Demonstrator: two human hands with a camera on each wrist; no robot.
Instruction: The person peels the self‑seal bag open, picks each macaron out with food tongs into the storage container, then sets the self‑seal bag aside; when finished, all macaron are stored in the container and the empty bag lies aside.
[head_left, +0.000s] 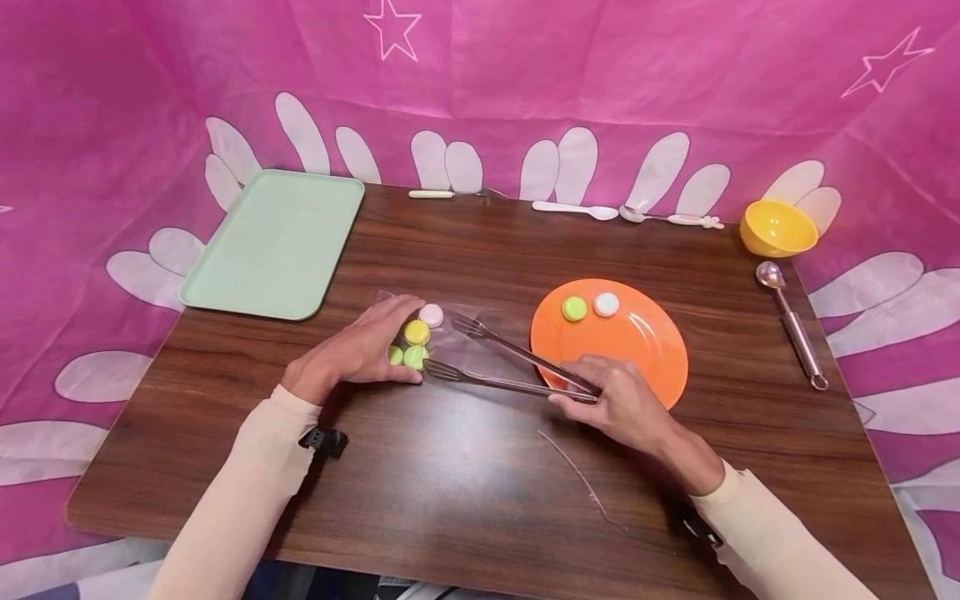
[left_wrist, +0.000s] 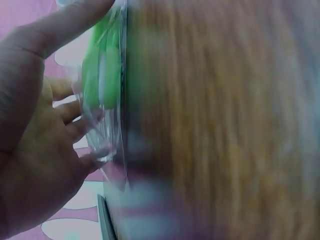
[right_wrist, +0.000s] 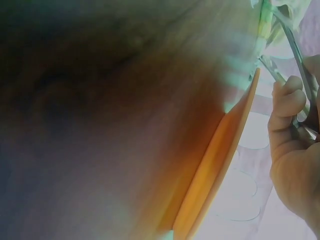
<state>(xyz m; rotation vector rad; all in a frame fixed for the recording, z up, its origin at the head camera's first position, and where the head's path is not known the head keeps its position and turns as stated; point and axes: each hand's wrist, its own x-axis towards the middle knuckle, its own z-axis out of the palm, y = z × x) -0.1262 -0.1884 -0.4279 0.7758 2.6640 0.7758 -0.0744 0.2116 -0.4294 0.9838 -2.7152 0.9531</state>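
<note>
Toward the left of the table in the head view lies a clear plastic bag (head_left: 468, 339) of macarons: a pink one (head_left: 431, 315), a yellow one (head_left: 417, 332) and green ones (head_left: 416, 357). My left hand (head_left: 367, 342) holds the bag's left side, thumb in front and fingers behind; the left wrist view shows the green macarons (left_wrist: 102, 75) inside the plastic. My right hand (head_left: 618, 404) grips metal tongs (head_left: 517, 385) near their joined end. Their two tips stand apart over the bag, pointing left. On the orange plate (head_left: 637, 358) beneath and beyond that hand sit a green macaron (head_left: 574, 308) and a white macaron (head_left: 606, 304).
A pale green tray (head_left: 273, 242) lies at the back left. Along the back edge are a fork (head_left: 450, 194) and two spoons (head_left: 573, 208). At the right stand a yellow bowl (head_left: 776, 229) and a metal scoop (head_left: 795, 329). A thin tie strip (head_left: 577, 475) lies in front.
</note>
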